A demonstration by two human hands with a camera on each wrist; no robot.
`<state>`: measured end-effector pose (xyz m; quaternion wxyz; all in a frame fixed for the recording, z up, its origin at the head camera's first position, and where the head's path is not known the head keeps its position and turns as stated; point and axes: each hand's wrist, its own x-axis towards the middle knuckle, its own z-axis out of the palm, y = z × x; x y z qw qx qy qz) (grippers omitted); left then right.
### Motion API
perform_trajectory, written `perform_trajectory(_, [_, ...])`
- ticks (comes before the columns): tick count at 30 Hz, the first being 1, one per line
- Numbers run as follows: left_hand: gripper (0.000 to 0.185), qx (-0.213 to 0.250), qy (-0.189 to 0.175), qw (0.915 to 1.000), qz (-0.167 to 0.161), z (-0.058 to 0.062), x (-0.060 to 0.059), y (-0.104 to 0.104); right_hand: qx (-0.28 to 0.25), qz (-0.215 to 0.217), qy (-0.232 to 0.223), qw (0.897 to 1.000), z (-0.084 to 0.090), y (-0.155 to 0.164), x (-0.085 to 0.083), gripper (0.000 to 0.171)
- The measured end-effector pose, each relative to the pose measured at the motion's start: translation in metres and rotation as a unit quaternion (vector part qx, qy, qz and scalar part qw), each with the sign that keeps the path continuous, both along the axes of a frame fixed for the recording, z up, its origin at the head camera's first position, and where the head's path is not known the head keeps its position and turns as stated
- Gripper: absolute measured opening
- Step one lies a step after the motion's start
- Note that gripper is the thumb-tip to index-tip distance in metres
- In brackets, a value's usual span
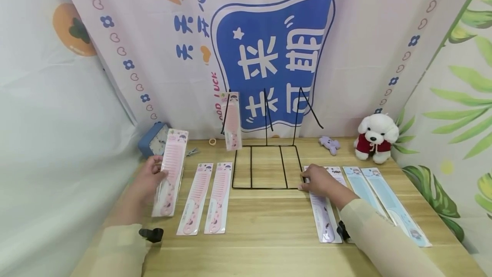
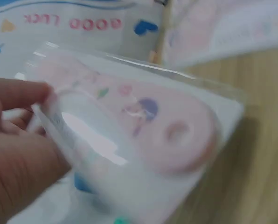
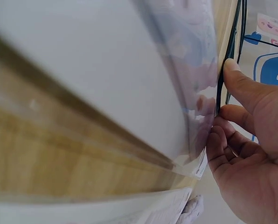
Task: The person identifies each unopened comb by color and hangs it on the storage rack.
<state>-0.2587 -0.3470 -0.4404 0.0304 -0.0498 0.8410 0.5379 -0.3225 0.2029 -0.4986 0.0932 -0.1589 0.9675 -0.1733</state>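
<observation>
Between the hands, rack's front edge

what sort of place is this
Probably a small display corner set up on a wooden table, though the wider room is out of view: a black wire rack bears a packaged pink comb, and printed cloth hangs behind.

"GOOD LUCK", "天天开心" and "未来可期" on the curtain

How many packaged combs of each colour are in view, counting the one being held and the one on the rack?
Pink combs: 4
Purple combs: 2
Blue combs: 2
Total: 8
</observation>
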Motion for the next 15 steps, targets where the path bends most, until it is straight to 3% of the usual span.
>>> perform_trajectory(2, [0.043, 0.081, 0.044, 0.9954, -0.027, 0.004, 0.004, 0.007, 0.000, -0.001, 0.000, 1.000, 0.001, 0.000, 0.000, 0.059])
perform_trajectory(7, [0.041, 0.199, 0.105, 0.9656, -0.130, 0.006, 0.011, 0.027, 0.001, 0.002, -0.005, 1.000, 0.002, 0.000, 0.002, 0.060])
perform_trajectory(11, [0.039, 0.218, 0.130, 0.9455, -0.204, 0.003, 0.012, 0.045, 0.002, 0.005, -0.003, 1.000, 0.003, 0.000, 0.004, 0.060])
perform_trajectory(15, [0.040, 0.227, 0.142, 0.9328, -0.241, 0.005, 0.015, 0.065, 0.001, 0.008, 0.002, 1.000, 0.004, 0.000, 0.003, 0.060])
